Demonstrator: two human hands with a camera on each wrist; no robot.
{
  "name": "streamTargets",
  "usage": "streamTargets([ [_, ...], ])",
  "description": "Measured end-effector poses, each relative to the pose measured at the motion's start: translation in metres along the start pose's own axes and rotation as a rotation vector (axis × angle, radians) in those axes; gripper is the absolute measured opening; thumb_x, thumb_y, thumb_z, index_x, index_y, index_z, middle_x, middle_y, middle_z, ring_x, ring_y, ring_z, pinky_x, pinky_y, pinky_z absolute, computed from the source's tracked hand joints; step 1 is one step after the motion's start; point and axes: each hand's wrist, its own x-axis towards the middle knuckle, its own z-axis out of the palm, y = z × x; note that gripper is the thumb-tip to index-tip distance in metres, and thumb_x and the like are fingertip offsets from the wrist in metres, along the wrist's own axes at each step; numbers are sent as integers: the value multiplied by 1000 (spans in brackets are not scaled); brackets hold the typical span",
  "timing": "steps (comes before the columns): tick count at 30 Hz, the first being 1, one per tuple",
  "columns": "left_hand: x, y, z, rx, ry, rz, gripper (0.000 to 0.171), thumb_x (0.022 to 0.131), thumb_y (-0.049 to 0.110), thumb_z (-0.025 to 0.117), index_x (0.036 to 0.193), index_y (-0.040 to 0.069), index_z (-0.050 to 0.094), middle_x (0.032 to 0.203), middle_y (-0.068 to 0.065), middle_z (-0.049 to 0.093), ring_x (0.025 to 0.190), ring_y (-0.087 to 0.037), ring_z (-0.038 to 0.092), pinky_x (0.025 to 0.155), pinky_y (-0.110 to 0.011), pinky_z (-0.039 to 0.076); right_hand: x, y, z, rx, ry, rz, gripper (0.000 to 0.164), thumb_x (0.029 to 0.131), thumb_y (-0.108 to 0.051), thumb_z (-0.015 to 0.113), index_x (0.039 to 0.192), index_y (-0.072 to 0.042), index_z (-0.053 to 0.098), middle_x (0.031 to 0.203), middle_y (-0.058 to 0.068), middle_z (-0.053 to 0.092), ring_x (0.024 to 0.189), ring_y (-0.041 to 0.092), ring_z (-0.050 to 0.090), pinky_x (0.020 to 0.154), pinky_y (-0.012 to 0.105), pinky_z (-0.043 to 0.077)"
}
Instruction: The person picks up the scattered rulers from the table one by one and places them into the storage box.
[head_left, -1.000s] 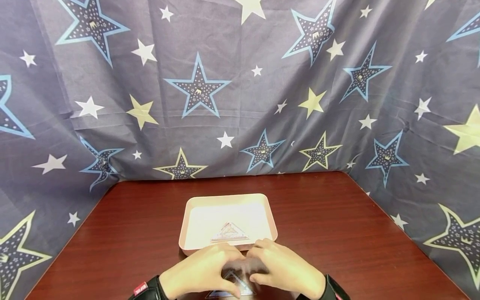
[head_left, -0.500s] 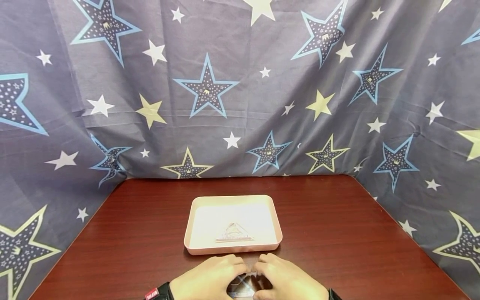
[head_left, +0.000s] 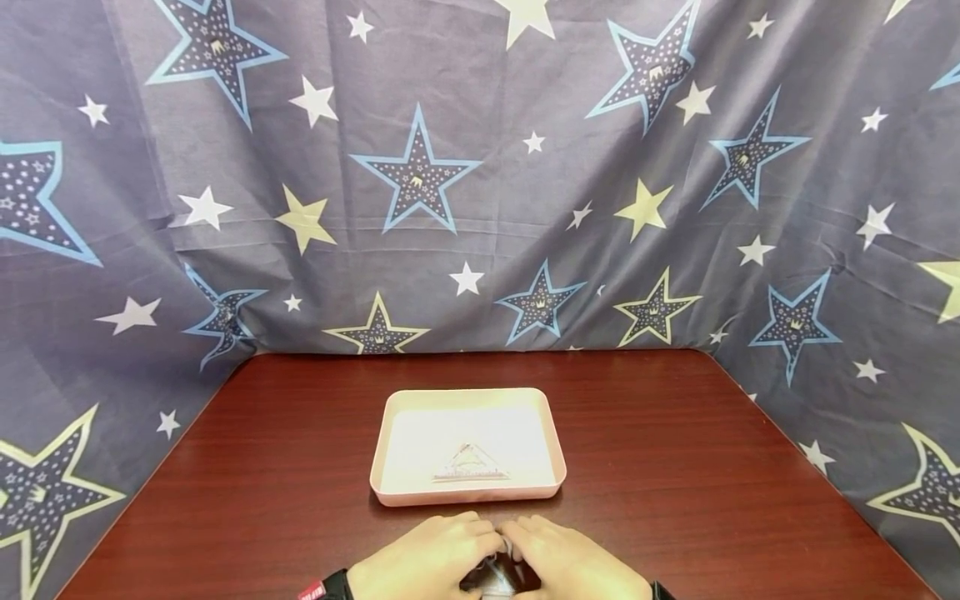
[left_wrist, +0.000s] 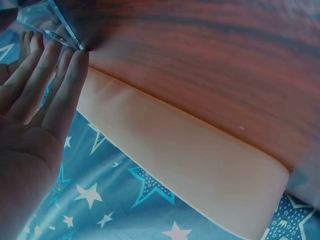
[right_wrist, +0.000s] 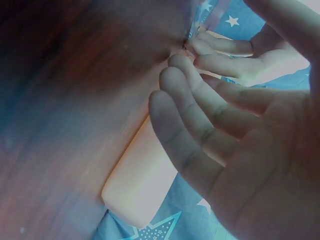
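Near the table's front edge, a clear plastic set square (head_left: 498, 578) shows in the gap between both hands. My left hand (head_left: 429, 557) curves round its left side; in the left wrist view the fingertips meet the clear edge, the fingers nearly straight. My right hand (head_left: 576, 563) arches round the other side, and the right wrist view shows its fingers (right_wrist: 175, 120) long and loosely bent, holding nothing visible. The two hands' fingertips come together at the far side of the set square. Behind them, a second clear set square (head_left: 470, 464) lies in a shallow pale pink tray (head_left: 465, 497).
The tray stands just beyond the fingertips on a reddish-brown wooden table (head_left: 652, 450). A grey curtain (head_left: 487, 92) printed with stars hangs behind the table and along both sides.
Both hands have drawn back from the tray toward the table's front edge, and their fingertips have come closer together. The head view has shifted slightly. The tray's set square has stayed put.
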Motion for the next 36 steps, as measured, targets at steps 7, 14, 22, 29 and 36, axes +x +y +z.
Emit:
streamTargets([
  [7,3,1,3,26,26,8,14,88,32,74,95,23,65,83,17,56,77,5,48,65,-10,36,3,-5,1,145,-62,124,29,88,-48,71,89,-23,56,82,-16,50,73,-3,45,64,18,41],
  [14,5,2,3,59,31,-12,15,81,25,75,87,21,62,80,17,52,75,5,45,63,-11,34,9,-8,4,108,-91,158,20,84,-14,77,81,-20,59,76,-17,49,67,-4,43,60,17,41],
  [22,5,1,4,74,43,-20,16,79,27,75,87,22,63,79,18,50,77,3,46,62,-11,34,12,-11,4,92,-52,137,16,83,-17,79,78,-21,64,68,-21,52,62,-8,46,56,13,41],
  [29,3,2,2,69,21,-21,23,80,31,79,95,21,65,87,16,55,82,3,48,66,-12,37,13,-12,4,82,-21,140,18,79,-18,81,74,-23,65,67,-22,54,62,-9,47,57,13,41],
  [36,2,3,-1,67,18,-48,26,76,30,82,92,22,63,85,17,52,79,3,45,61,-12,35,13,-12,2,102,-20,124,14,78,-18,81,79,-23,68,70,-23,57,65,-10,49,58,13,43],
])
